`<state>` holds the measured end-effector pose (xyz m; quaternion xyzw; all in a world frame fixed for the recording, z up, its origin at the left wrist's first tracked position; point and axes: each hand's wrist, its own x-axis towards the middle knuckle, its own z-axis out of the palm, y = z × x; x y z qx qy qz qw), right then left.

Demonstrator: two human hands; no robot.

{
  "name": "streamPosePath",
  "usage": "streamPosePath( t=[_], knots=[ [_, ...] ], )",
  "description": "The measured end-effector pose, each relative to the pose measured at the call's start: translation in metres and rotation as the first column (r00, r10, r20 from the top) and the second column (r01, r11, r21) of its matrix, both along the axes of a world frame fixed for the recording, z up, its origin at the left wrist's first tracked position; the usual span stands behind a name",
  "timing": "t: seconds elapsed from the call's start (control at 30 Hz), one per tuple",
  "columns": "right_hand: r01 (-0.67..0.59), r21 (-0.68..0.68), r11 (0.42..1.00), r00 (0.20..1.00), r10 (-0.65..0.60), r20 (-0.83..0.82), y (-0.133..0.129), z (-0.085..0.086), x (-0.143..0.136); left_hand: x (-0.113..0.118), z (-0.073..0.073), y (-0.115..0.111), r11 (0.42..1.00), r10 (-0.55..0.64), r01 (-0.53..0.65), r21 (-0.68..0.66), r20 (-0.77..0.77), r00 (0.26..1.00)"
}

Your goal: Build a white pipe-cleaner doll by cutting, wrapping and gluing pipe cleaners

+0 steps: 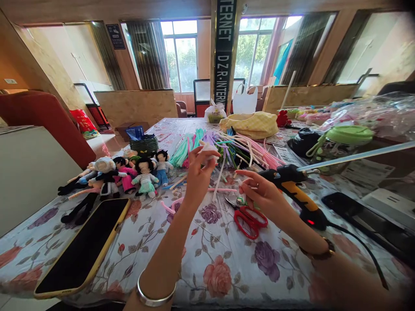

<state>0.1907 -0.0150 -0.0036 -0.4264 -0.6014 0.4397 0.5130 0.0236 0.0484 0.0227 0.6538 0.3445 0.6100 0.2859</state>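
My left hand [201, 168] is raised over the middle of the table, its fingers pinched on a small white fuzzy piece [207, 149]. To its right my right hand [261, 192] is held with fingers bent together; a pale bit shows at its fingertips, too small to name. Just below the right hand lie red-handled scissors [249, 220], partly covered by its fingers. Behind both hands spreads a pile of coloured pipe cleaners [259, 149], green, purple, pink and white. Beside my right hand a black and orange glue gun [300, 196] with a long clear glue stick shows a red light.
Several crocheted dolls [144, 175] sit at the left, behind a phone in a yellow case [84, 246]. A green-lidded jar [346, 144] and a black tray-like object [366, 220] are at the right. A yellow checked bag [251, 124] lies behind the pile. The glue gun's cable trails along the right.
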Motion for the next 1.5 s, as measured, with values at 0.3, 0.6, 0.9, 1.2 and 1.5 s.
streamPosePath(
  t=[0.3, 0.6, 0.9, 1.2, 1.5],
  knots=[
    [0.06, 0.054, 0.997, 0.998, -0.06, 0.013, -0.001, 0.002, -0.002, 0.012, -0.007, -0.01, 0.99, -0.101, 0.132, 0.054, -0.388, 0.916],
    [0.122, 0.097, 0.988, 0.986, -0.132, 0.099, -0.004, 0.002, -0.003, 0.014, -0.008, -0.013, 0.985, -0.096, 0.154, 0.084, -0.475, 0.875],
    [0.207, 0.198, 0.958, 0.942, -0.25, 0.224, -0.002, -0.002, -0.002, 0.014, -0.011, -0.01, 0.984, 0.063, 0.024, 0.174, -0.48, 0.875],
    [0.162, 0.105, 0.981, 0.977, -0.174, 0.125, -0.002, -0.002, -0.004, 0.009, -0.015, -0.002, 0.894, 0.353, -0.185, 0.408, -0.39, 0.851],
    [0.152, 0.094, 0.984, 0.976, -0.164, 0.141, -0.001, -0.002, -0.004, 0.008, -0.022, 0.001, 0.89, 0.397, -0.206, 0.408, -0.468, 0.79]
  ],
)
